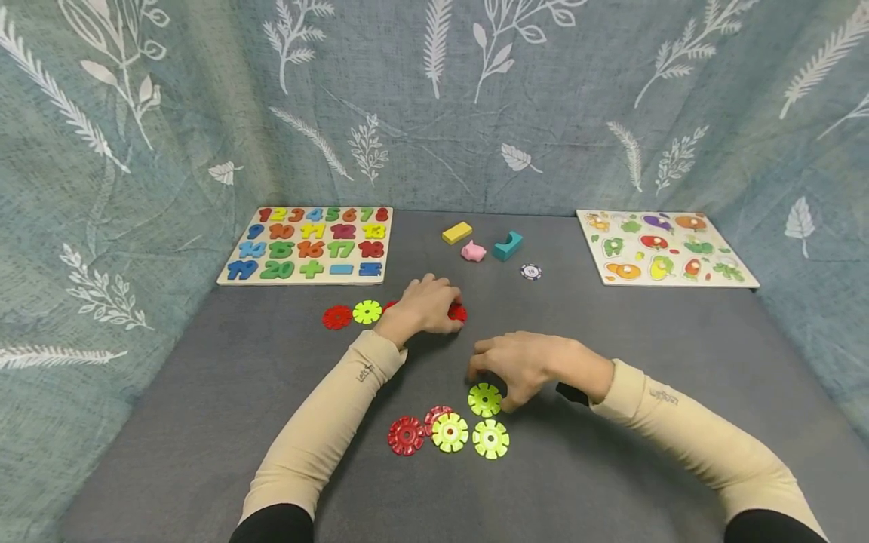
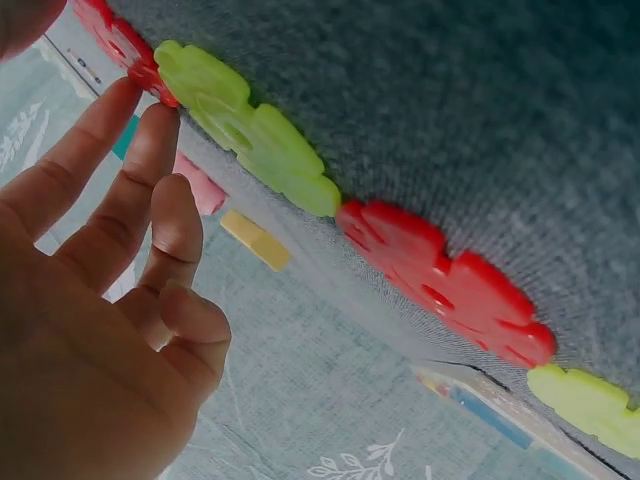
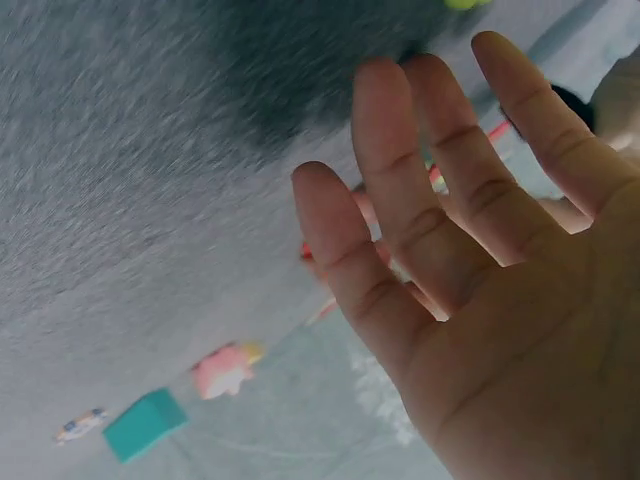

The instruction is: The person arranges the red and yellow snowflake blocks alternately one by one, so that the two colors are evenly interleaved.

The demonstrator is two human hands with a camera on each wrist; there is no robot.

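My left hand (image 1: 426,305) holds a red notched flower-shaped disc (image 1: 459,312) by its edges, thumb and fingers around it, at the right end of a row. The left wrist view shows the fingertips at that red disc (image 2: 118,42), beside a lime disc (image 2: 240,130) and another red disc (image 2: 445,275). In the head view the left hand covers part of the row. My right hand (image 1: 526,362) reaches over a lime disc (image 1: 485,400) in the nearer group. Its fingers (image 3: 385,130) look straight and spread in the right wrist view, with nothing held.
Nearer lie red discs (image 1: 406,436) and lime discs (image 1: 491,439), some overlapping. Behind are a number board (image 1: 312,249), a vegetable board (image 1: 668,249), a yellow block (image 1: 457,233), a pink pig (image 1: 473,251), a teal curved block (image 1: 508,246) and a poker chip (image 1: 531,271).
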